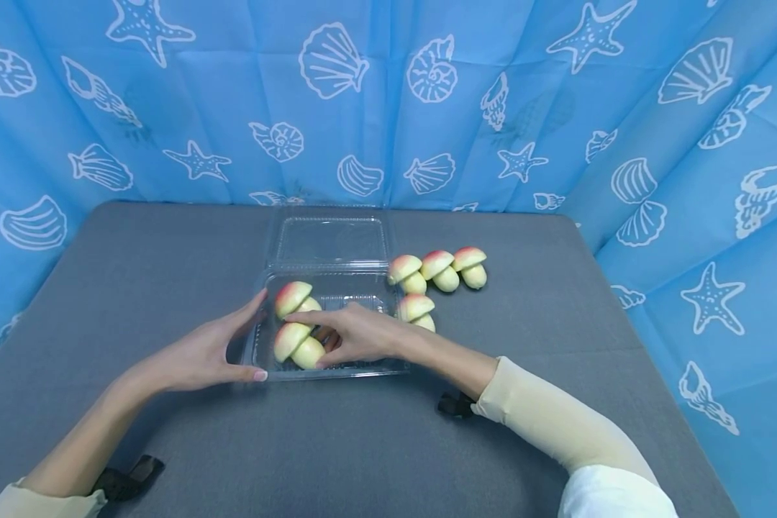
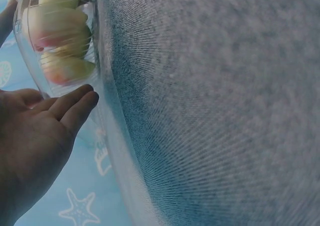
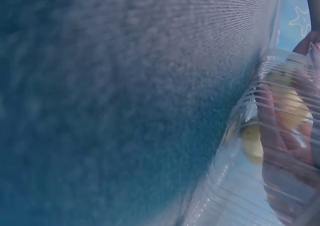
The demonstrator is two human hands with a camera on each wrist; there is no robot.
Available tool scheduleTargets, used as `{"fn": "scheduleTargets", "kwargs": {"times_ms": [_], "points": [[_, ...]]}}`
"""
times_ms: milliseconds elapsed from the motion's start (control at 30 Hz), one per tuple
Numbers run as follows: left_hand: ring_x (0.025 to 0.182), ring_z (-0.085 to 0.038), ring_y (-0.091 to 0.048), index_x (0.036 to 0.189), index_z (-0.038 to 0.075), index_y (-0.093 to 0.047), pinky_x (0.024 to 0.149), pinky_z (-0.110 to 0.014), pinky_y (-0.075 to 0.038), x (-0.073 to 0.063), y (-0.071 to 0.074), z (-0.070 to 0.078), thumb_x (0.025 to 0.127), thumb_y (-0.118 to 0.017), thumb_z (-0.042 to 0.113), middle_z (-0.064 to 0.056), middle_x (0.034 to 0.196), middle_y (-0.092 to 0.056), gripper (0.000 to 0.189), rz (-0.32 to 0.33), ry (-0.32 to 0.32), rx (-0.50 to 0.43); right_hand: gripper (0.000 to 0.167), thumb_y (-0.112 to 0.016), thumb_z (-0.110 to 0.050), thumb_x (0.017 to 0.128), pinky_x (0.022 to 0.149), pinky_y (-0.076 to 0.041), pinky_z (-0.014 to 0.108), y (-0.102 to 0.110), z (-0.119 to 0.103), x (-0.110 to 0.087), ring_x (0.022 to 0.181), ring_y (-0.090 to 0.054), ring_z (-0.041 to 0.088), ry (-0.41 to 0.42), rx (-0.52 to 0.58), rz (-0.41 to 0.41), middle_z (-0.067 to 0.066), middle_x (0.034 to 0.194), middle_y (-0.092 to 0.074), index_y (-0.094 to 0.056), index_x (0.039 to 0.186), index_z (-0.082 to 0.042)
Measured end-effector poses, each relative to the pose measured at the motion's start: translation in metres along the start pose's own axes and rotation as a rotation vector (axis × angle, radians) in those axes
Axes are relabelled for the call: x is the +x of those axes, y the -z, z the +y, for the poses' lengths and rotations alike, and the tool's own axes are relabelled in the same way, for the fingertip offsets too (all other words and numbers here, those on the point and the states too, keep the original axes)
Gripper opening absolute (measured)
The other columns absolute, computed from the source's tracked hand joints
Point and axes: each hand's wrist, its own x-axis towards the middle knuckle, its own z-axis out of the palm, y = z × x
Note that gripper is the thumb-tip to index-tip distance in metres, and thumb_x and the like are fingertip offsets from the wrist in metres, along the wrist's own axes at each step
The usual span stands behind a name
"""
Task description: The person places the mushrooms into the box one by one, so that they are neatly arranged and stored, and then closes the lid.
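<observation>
A clear plastic clamshell box (image 1: 362,373) stands on the table with its lid (image 1: 332,241) folded back. Inside, at the left end, lie two toy mushrooms with red-tinged caps, a rear mushroom (image 1: 291,296) and a front mushroom (image 1: 290,341). My right hand (image 1: 365,332) reaches into the box and grips the front mushroom, index finger over its cap side and thumb by the stem. Beside the box's left wall is my left hand (image 1: 210,354), fingers extended, fingertips at the wall and thumb near the front corner. In the left wrist view, the left hand (image 2: 45,136) holds nothing.
Just right of the box stands one more mushroom (image 1: 416,308), partly behind the right wrist. Behind it, three others form a row, with a mushroom (image 1: 440,270) in the middle. The grey table (image 1: 524,324) ends at a blue shell-patterned curtain (image 1: 388,108).
</observation>
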Motion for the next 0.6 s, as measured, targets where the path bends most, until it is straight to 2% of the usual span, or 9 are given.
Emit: {"fn": "scheduleTargets", "kwargs": {"times_ms": [167,433,600], "points": [[0.144,-0.047,-0.023,0.161,0.013,0.0,0.108,-0.067,-0.03,0.0002,-0.0004,-0.0008,0.081,-0.079,0.05,-0.026,0.161,-0.017,0.117,-0.001,-0.004,-0.009,0.081,-0.078,-0.016,0.088,0.077,-0.054,0.015,-0.0026,0.0006,0.0023,0.086,-0.068,-0.004,-0.013,0.062,-0.011,0.003,0.11,-0.07,-0.034,0.156,-0.019],[0.144,-0.049,-0.023,0.161,0.014,0.0,0.108,-0.068,-0.029,0.0008,-0.0009,-0.0003,0.081,-0.079,0.049,-0.027,0.161,-0.016,0.118,-0.001,0.001,-0.008,0.08,-0.074,-0.014,0.09,0.076,-0.055,0.017,-0.0035,0.0015,0.0028,0.084,-0.068,-0.002,0.002,0.085,-0.028,0.005,0.112,-0.067,-0.03,0.158,-0.017],[0.144,-0.048,-0.023,0.161,0.014,0.001,0.109,-0.067,-0.028,0.0005,-0.0013,-0.0004,0.081,-0.079,0.05,-0.026,0.161,-0.015,0.119,-0.006,0.01,-0.024,0.08,-0.07,-0.009,0.092,0.078,-0.056,0.019,-0.003,0.0016,0.0017,0.088,-0.069,0.0,0.003,0.14,-0.057,0.008,0.119,-0.067,-0.028,0.158,-0.018]]}}
